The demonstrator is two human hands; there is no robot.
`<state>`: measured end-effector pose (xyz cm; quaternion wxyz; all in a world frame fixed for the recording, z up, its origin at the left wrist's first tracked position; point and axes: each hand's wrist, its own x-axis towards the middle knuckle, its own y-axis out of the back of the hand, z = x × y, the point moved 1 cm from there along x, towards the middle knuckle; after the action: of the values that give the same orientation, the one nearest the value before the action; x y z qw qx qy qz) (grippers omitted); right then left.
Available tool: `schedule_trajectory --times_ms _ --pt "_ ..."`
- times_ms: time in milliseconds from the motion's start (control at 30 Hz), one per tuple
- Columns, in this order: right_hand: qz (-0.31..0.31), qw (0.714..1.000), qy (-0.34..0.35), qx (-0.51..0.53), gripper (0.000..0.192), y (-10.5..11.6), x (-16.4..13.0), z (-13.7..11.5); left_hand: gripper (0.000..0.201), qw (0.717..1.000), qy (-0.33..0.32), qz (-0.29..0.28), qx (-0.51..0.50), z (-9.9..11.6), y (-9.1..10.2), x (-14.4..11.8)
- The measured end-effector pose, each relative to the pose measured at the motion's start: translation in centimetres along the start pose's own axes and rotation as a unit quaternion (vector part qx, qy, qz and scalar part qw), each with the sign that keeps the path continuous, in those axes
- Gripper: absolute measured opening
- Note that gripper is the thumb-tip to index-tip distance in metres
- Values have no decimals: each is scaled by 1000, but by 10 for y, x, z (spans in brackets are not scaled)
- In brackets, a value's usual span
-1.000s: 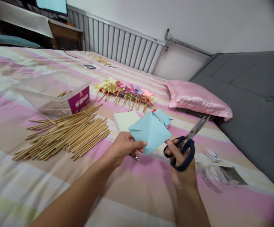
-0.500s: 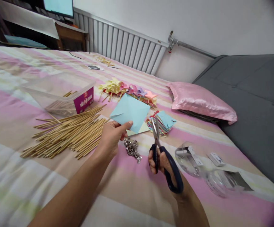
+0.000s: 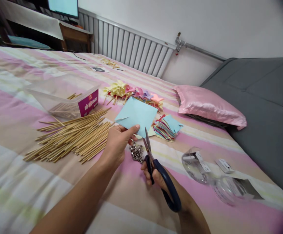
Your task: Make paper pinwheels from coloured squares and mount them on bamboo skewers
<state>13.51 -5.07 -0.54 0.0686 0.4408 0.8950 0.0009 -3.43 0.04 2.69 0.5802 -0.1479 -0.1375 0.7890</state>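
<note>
My left hand [image 3: 118, 141] pinches a light blue square of paper [image 3: 139, 113] by its near edge, thumb on top. A slit shows at the paper's left corner. In my right hand [image 3: 153, 175] is a pair of scissors [image 3: 167, 185] with dark blue handles, its blades parted and pointing up at the paper's near corner. Whether the blades touch the paper I cannot tell. Below the paper lies a pile of small silvery metal pieces [image 3: 137, 152]. A pale green sheet [image 3: 152, 132] is partly hidden behind the blue one.
Thin wooden sticks [image 3: 75, 138] lie at left beside a clear plastic box [image 3: 58, 92]. Paper pinwheels [image 3: 134, 92] lie behind the blue paper, a stack of coloured paper [image 3: 167, 127] to the right. Clear plastic containers [image 3: 195, 165] and a pink pillow [image 3: 209, 104] are farther right.
My right hand has brought the scissors left and slightly down, closer to the paper's near corner. My left hand still holds the paper in nearly the same place.
</note>
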Motion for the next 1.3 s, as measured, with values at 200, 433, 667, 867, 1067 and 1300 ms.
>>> schedule_trajectory --times_ms 200,433,667,867,1067,1300 --pt "14 1000 0 -2 46 -3 1 -2 21 1000 20 -3 -11 -3 -3 -1" --pt "32 999 4 -24 46 -3 2 -2 22 999 37 -6 1 -3 -5 -3" --pt "37 999 11 -24 47 -4 2 -4 23 999 35 -3 1 -4 -5 -3" --pt "51 998 9 -36 44 -3 2 -3 23 999 35 0 6 -3 -4 -3" --pt "58 997 17 -50 45 -4 2 -4 22 999 39 4 2 -1 -5 -3" --pt "62 998 11 -23 45 -5 3 -2 22 999 37 3 -1 -3 -4 -1"
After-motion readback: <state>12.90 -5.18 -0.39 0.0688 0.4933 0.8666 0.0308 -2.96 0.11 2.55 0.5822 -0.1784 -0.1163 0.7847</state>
